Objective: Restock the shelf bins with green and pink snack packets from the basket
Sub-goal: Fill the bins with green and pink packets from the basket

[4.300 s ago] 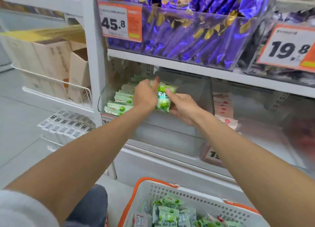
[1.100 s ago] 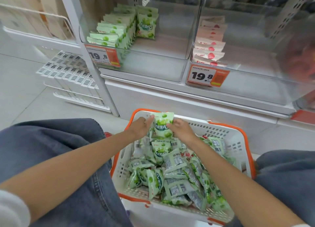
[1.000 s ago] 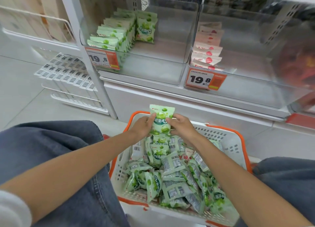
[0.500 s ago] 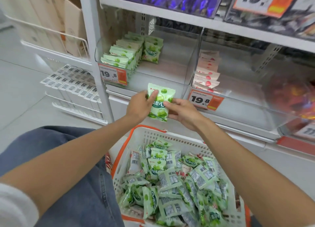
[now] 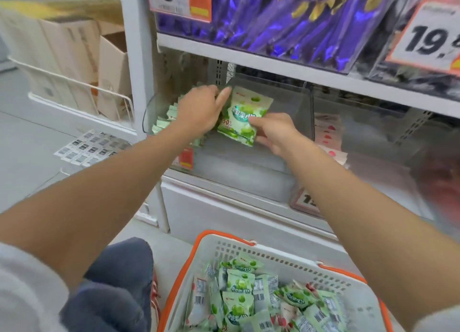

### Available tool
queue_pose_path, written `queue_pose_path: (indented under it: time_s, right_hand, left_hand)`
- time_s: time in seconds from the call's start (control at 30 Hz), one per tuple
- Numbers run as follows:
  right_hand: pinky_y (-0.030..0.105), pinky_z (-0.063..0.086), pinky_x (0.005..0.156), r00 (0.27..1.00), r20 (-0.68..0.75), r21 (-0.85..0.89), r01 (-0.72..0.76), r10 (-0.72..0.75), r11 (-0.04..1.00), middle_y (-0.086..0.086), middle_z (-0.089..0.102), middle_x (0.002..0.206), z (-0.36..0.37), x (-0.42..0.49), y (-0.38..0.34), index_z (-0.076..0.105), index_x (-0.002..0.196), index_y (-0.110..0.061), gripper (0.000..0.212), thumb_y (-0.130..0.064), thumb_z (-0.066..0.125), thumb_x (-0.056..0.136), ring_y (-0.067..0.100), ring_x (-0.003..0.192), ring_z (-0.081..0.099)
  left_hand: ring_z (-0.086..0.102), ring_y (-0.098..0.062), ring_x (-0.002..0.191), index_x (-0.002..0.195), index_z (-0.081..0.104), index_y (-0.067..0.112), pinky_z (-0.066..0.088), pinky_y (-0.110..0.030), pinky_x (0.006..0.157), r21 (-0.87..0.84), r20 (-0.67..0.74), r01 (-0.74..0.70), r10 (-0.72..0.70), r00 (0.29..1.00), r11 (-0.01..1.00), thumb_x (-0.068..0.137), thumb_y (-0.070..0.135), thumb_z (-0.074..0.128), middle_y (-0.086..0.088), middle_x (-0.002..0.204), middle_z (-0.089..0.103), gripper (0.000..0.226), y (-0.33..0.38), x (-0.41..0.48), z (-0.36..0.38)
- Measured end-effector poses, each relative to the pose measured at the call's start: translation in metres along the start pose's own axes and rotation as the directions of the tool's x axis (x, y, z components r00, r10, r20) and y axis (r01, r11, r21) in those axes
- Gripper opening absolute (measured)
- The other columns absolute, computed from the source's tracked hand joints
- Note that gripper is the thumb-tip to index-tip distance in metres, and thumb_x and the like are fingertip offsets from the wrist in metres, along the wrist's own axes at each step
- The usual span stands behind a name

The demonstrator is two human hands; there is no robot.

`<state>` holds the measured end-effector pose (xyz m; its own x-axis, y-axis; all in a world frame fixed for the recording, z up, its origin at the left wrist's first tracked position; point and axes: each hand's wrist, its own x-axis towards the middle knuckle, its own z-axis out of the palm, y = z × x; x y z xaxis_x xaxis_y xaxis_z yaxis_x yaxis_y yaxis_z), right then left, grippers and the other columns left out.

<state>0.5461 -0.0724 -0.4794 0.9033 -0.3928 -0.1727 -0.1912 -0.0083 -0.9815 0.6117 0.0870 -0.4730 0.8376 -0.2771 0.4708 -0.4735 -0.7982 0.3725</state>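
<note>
- Green-printed glossy plastic snack packet (image 5: 242, 117): by its look light, soft and puffy, a little slippery; best taken by its flat sealed edges, not squeezed at the middle.
- It hangs tilted at the mouth of the clear plastic shelf bin (image 5: 249, 174), just right of the row of green packets (image 5: 164, 122) at the bin's left.
- At its upper left corner the left hand (image 5: 199, 107) pinches it, fingers curled.
- At the lower right edge the right hand (image 5: 276, 132) grips it, thumb on the front.
- Near, the white basket (image 5: 249, 253) with an orange rim holds more.
</note>
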Motion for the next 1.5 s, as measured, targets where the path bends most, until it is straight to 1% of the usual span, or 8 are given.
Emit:
queue_pose_path:
  time_s: [0.13,0.23,0.33,0.57,0.77,0.87,1.13,1.5]
  right_hand:
    - [0.044,0.054,0.092,0.989,-0.144,-0.125,-0.039,0.021,0.991,0.01,0.067,0.105,0.025,0.06,0.011,0.06,0.088,-0.006,0.015,-0.006,0.074,0.082,0.025,0.096,0.066]
    - [0.043,0.055,0.092,0.982,-0.185,-0.164,-0.056,0.025,0.985,0.012,0.069,0.109,0.041,0.098,0.02,0.066,0.105,-0.002,0.022,-0.007,0.071,0.084,0.026,0.098,0.067]
    - [0.034,0.05,0.091,0.964,-0.256,-0.311,-0.017,-0.066,0.95,0.016,0.065,0.119,0.051,0.121,0.031,0.064,0.114,0.0,0.026,-0.009,0.06,0.089,0.03,0.109,0.063]
    - [0.035,0.043,0.1,0.968,-0.235,-0.454,-0.03,-0.087,0.891,0.013,0.044,0.145,0.074,0.131,0.039,0.02,0.148,-0.008,0.07,-0.014,0.062,0.092,0.032,0.129,0.049]
    - [0.034,0.047,0.092,0.973,-0.213,-0.503,-0.032,-0.087,0.864,0.012,0.046,0.138,0.069,0.13,0.044,0.039,0.136,-0.006,0.073,-0.032,0.077,0.08,0.031,0.121,0.053]
    - [0.031,0.048,0.087,0.964,-0.239,-0.51,-0.02,-0.119,0.86,0.01,0.057,0.13,0.066,0.132,0.049,0.05,0.125,-0.009,0.06,-0.034,0.078,0.078,0.028,0.116,0.058]
    - [0.041,0.044,0.102,0.97,-0.216,-0.519,-0.019,-0.11,0.855,0.019,0.04,0.143,0.087,0.134,0.046,0.024,0.142,-0.003,0.076,-0.027,0.07,0.088,0.036,0.128,0.047]
    - [0.039,0.047,0.099,0.966,-0.217,-0.57,-0.008,-0.141,0.822,0.016,0.045,0.136,0.079,0.138,0.054,0.04,0.133,-0.003,0.071,-0.038,0.074,0.082,0.033,0.123,0.05]
  left_hand:
    - [0.056,-0.036,0.108,0.116,0.062,0.012,0.042,-0.047,0.094,0.308,0.237,-0.055,-0.02,0.971,0.95,0.101,0.056,0.023,-0.019,0.114,0.064,0.061,-0.05,0.024,0.018]
    - [0.046,-0.032,0.126,0.134,0.051,0.016,0.034,-0.048,0.105,0.27,0.292,-0.042,-0.04,0.956,0.962,0.1,0.057,0.021,-0.014,0.137,0.053,0.061,-0.068,0.025,0.033]
    - [0.049,-0.031,0.122,0.13,0.054,0.018,0.036,-0.045,0.101,0.229,0.237,-0.056,0.0,0.972,0.972,0.101,0.053,0.023,-0.011,0.134,0.055,0.055,-0.072,0.025,0.04]
    - [0.051,-0.031,0.119,0.124,0.059,0.02,0.037,-0.044,0.1,0.169,0.171,-0.023,-0.006,0.985,0.985,0.1,0.054,0.026,-0.009,0.128,0.059,0.053,-0.073,0.022,0.042]
    - [0.05,-0.031,0.12,0.124,0.059,0.019,0.036,-0.045,0.101,0.163,0.169,-0.012,-0.016,0.985,0.987,0.1,0.053,0.026,-0.009,0.128,0.059,0.053,-0.069,0.021,0.04]
    - [0.05,-0.031,0.121,0.126,0.058,0.019,0.036,-0.045,0.101,0.16,0.172,-0.01,-0.018,0.985,0.987,0.1,0.054,0.026,-0.01,0.129,0.058,0.054,-0.069,0.02,0.039]
    - [0.052,-0.033,0.118,0.121,0.061,0.016,0.039,-0.044,0.096,0.161,0.149,-0.015,-0.009,0.989,0.987,0.101,0.051,0.029,-0.012,0.125,0.061,0.052,-0.066,0.019,0.037]
    - [0.052,-0.032,0.118,0.125,0.06,0.016,0.04,-0.044,0.096,0.173,0.148,-0.018,-0.008,0.989,0.985,0.101,0.052,0.029,-0.012,0.125,0.06,0.053,-0.066,0.018,0.036]
